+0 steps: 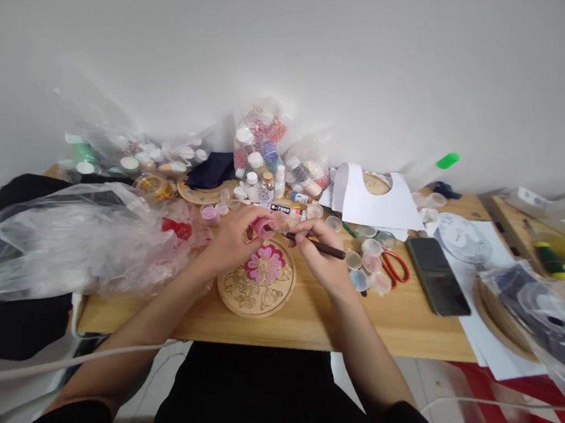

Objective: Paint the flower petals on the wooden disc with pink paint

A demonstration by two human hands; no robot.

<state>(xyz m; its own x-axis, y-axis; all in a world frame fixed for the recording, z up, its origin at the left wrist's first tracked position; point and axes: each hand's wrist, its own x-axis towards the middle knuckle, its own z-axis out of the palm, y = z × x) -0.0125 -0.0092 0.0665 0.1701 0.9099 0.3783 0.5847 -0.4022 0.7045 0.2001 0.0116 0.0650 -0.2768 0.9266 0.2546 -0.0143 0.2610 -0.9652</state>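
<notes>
My left hand [238, 236] grips a small pink cup [263, 226], tilted toward the right. In my right hand [323, 250] is a thin tool with a dark handle [328, 249], its tip at the mouth of the cup; the tip is too small to make out. Below both hands lies a round wooden board [257, 297] with a flower design in outline. The flower's petals [265, 264] are coloured pink and magenta, while the leaves and other outlines are bare wood.
Several small clear cups [371, 247], red-handled scissors [398, 269] and a phone [438, 276] are on the right. Plastic bags [79, 240] cover the left. Along the wall stand bottles [252, 185] and bead bags [261, 132]. A B-7000 tube [281, 208] lies behind my hands.
</notes>
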